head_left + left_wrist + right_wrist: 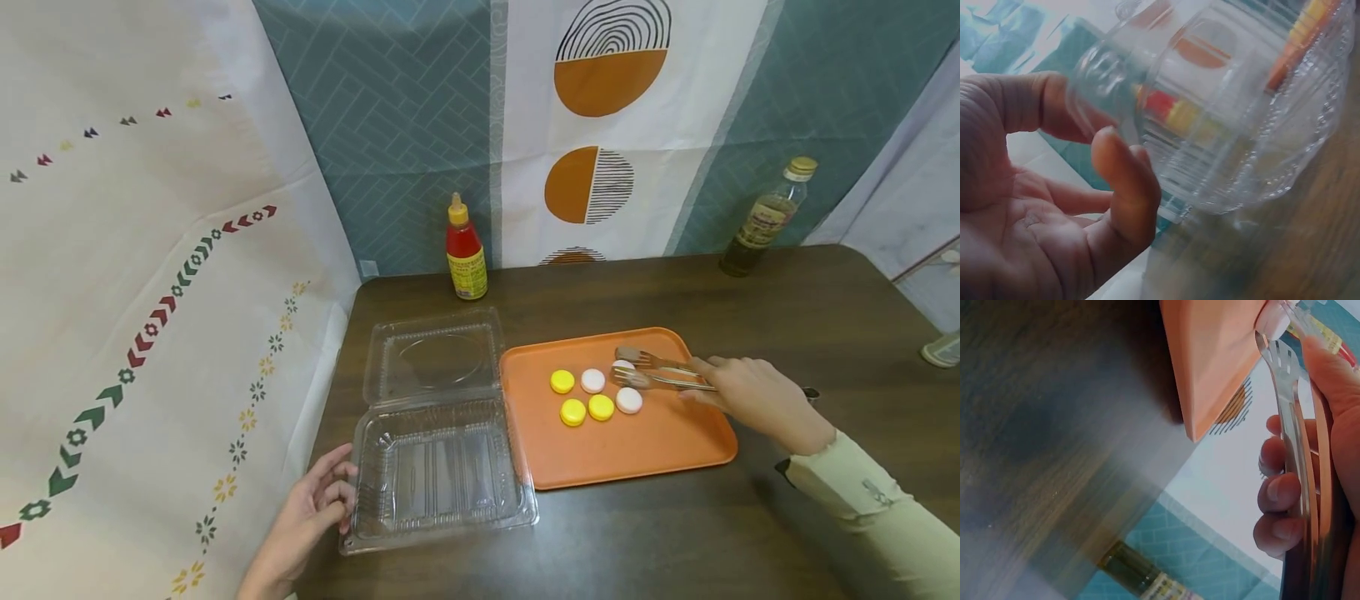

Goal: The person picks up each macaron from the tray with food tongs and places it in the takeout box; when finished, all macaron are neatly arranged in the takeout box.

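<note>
My left hand (318, 504) grips the left rim of a clear plastic clamshell container (442, 529), whose lid (435, 321) lies folded back behind it. In the left wrist view, the bent fingers and thumb meet the container's corner (1104, 81). With curled fingers, my right hand (750, 396) holds metal tongs (667, 383) with fork-shaped tips over an orange tray (600, 462). The tips stand either side of a white round piece (623, 365); whether they squeeze it I cannot tell. Near them on the tray are two more white pieces (628, 401) and three yellow pieces (573, 412).
A red sauce bottle (467, 254) with a yellow cap stands at the table's back edge, behind the container. Farther right is a glass bottle of dark liquid (761, 221). Part of another container (941, 350) shows at the right edge. Patterned cloths (420, 167) hang behind the table.
</note>
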{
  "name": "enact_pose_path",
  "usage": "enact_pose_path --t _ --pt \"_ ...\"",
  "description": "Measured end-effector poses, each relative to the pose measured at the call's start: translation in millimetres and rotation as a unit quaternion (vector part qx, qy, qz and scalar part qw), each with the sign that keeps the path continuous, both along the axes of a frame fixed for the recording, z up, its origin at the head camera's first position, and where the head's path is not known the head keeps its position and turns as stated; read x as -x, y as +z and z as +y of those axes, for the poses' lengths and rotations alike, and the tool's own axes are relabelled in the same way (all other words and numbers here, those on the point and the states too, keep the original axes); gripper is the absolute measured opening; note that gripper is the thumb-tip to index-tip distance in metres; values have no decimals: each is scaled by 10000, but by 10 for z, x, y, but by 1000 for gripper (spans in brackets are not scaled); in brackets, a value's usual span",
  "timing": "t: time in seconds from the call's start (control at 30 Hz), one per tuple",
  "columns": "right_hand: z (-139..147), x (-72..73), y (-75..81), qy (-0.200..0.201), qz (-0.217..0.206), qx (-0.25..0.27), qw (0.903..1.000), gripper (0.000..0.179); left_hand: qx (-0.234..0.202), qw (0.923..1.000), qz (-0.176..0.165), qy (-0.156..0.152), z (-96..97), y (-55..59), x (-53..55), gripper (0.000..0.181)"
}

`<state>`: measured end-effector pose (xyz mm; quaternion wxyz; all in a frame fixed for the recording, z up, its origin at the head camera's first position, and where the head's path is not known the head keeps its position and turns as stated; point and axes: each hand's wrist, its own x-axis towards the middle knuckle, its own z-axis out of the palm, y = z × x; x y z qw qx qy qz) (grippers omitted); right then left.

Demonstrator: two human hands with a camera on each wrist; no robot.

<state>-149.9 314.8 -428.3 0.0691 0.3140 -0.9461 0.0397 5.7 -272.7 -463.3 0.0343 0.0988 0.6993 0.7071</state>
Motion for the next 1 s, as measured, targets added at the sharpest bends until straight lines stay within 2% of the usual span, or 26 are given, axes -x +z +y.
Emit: enact_pose_path --t 0.2,0.33,0.57,0.83,0.9,1.0 --pt "1 2 9 35 281 131 9995 46 -6 9997 -67 -219 -16 36 12 76" --pt "-33 21 43 -23 246 82 9997 48 -107 9995 56 -285 -32 6 6 79" --pt "-162 9 145 -35 214 77 9997 50 -290 9994 45 -180 -49 -43 -4 78" --pt "-319 -1 221 167 305 30 9994 41 -279 9995 -34 -156 -44 -53 11 73" --pt "-361 -7 251 236 424 -16 9988 45 -241 9995 -67 -170 -45 -55 18 73" --pt "-426 -21 307 302 556 -30 9980 63 -168 9996 -152 -193 -42 -55 35 75"
